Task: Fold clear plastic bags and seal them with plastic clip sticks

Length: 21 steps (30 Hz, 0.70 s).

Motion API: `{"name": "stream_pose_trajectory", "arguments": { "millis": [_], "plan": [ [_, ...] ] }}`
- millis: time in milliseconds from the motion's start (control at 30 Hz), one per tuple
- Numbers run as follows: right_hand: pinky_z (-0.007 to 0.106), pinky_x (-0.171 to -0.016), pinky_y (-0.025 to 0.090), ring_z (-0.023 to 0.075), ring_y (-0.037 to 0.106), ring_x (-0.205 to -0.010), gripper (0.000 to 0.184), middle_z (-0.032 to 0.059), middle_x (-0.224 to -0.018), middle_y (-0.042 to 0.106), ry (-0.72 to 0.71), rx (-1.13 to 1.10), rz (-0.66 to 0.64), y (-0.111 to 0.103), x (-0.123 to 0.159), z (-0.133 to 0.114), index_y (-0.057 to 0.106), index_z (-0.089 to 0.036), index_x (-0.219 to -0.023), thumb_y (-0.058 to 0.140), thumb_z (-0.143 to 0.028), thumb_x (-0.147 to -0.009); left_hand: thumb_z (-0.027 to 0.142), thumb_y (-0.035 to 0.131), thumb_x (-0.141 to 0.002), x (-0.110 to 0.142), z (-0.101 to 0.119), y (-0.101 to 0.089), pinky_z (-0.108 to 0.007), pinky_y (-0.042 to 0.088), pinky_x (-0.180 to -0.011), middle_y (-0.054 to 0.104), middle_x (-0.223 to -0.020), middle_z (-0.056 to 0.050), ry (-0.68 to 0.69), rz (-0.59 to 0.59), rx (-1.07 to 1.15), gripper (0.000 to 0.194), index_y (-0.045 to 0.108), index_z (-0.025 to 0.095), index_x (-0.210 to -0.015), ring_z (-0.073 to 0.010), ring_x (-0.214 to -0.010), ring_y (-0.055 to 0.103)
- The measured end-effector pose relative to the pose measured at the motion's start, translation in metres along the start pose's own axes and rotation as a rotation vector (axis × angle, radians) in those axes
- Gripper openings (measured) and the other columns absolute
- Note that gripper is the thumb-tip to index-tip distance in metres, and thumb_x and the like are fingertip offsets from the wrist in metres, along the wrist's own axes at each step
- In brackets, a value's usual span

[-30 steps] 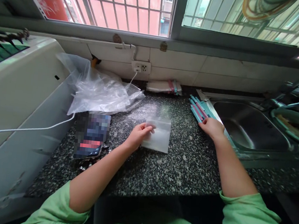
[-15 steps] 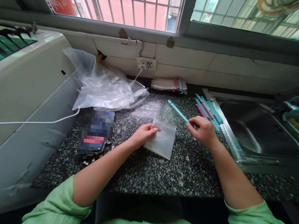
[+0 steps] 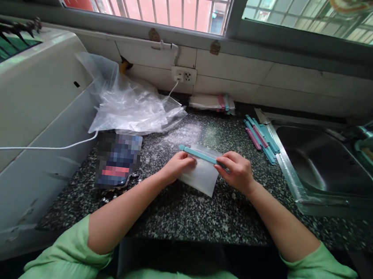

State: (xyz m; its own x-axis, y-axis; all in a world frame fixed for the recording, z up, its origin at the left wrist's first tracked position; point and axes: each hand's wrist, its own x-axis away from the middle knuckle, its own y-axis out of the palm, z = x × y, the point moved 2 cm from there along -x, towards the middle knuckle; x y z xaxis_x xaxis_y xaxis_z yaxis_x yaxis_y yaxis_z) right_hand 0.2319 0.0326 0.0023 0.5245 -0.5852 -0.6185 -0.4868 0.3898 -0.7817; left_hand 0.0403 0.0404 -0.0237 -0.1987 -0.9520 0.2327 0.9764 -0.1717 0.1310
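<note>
A small clear zip bag (image 3: pixel 202 179) is pinched at its left side in my left hand (image 3: pixel 176 167), thumb on top. My right hand (image 3: pixel 237 170) is closed on the right end of a teal bag-sealing clip (image 3: pixel 201 155). That clip lies across the upper part of the bag, and its left end reaches above my left thumb. Whether the clip grips the bag or only rests on it, I cannot tell. To the right, several teal and pink sealing clips (image 3: pixel 262 137) lie in a loose pile beside the sink.
A steel sink (image 3: pixel 324 158) is set in the speckled counter (image 3: pixel 184 219) at right. A crumpled plastic bag (image 3: pixel 133 107) lies back left, with a blurred-out phone (image 3: pixel 119 161) before it. Packed bags with clips (image 3: pixel 210 102) rest by the wall. A white cable (image 3: pixel 38 151) runs left.
My right hand has moved left, bringing the teal clip from beside the bag to across its top. My left hand keeps its hold on the bag.
</note>
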Motion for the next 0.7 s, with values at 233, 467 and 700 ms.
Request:
{"name": "stream_pose_trajectory", "arguments": {
  "millis": [233,467,700],
  "plan": [
    [0.025,-0.062,0.044,0.0145,0.056,-0.070,0.020,0.0051,-0.075,0.064,-0.018,0.052,0.012,0.0035,0.0013,-0.0009,0.066,-0.018,-0.084,0.051,-0.032,-0.084,0.028,0.059,-0.052,-0.0017,-0.0015,-0.0024,-0.022,0.032,-0.051,0.049,-0.053,0.003,0.024,-0.011,0.037,0.015,0.054,0.015,-0.056,-0.0087,-0.051,0.042],
    [0.024,-0.062,0.043,0.0141,0.056,-0.070,0.021,0.0047,-0.076,0.064,-0.041,0.093,-0.026,0.0043,0.0020,-0.0027,0.066,-0.019,-0.086,0.049,-0.033,-0.086,0.045,0.065,-0.059,-0.0002,-0.0008,-0.0030,-0.022,0.033,-0.053,0.049,-0.057,0.002,0.092,-0.046,0.008,0.033,0.053,0.014,-0.061,-0.0082,-0.052,0.042],
    [0.025,-0.065,0.043,0.0155,0.057,-0.073,0.023,0.0057,-0.078,0.065,-0.028,0.091,-0.037,0.0081,0.0043,-0.0074,0.064,-0.018,-0.085,0.050,-0.036,-0.085,0.052,0.063,-0.061,0.0011,0.0028,-0.0020,-0.023,0.026,-0.049,0.041,-0.051,0.003,0.125,-0.110,-0.097,0.041,0.046,0.016,-0.054,-0.0073,-0.050,0.034]
  ]
}}
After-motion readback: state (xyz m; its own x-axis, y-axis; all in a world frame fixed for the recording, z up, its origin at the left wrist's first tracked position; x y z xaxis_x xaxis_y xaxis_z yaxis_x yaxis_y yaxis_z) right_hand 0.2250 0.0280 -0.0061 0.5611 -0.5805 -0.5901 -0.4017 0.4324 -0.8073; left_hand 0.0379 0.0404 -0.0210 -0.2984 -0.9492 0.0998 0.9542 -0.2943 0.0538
